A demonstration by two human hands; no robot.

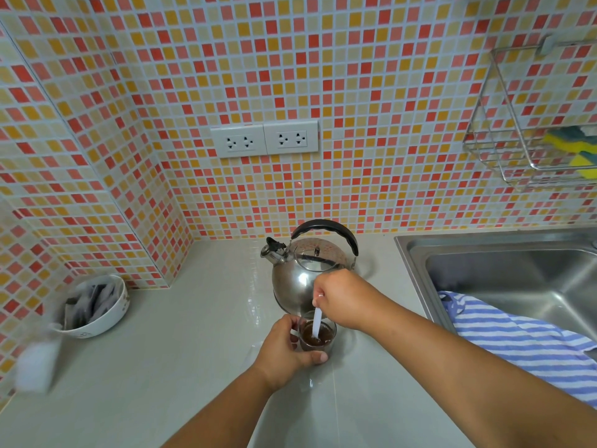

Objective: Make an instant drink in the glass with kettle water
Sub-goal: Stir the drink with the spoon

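Observation:
A small clear glass (317,338) holding dark brown liquid stands on the grey counter (181,367). My left hand (286,350) wraps around its left side. My right hand (339,297) is above the glass, pinching the top of a white spoon (317,321) whose lower end dips into the liquid. Right behind the glass stands a shiny steel kettle (303,273) with a black handle, its spout pointing left and its lid on.
A white bowl (97,305) of grey sachets sits at the left by the tiled wall. A blurred white object (35,367) lies at the left edge. A steel sink (504,270) is on the right, a blue-striped cloth (517,337) over its rim. Wall sockets (265,139) are above the kettle.

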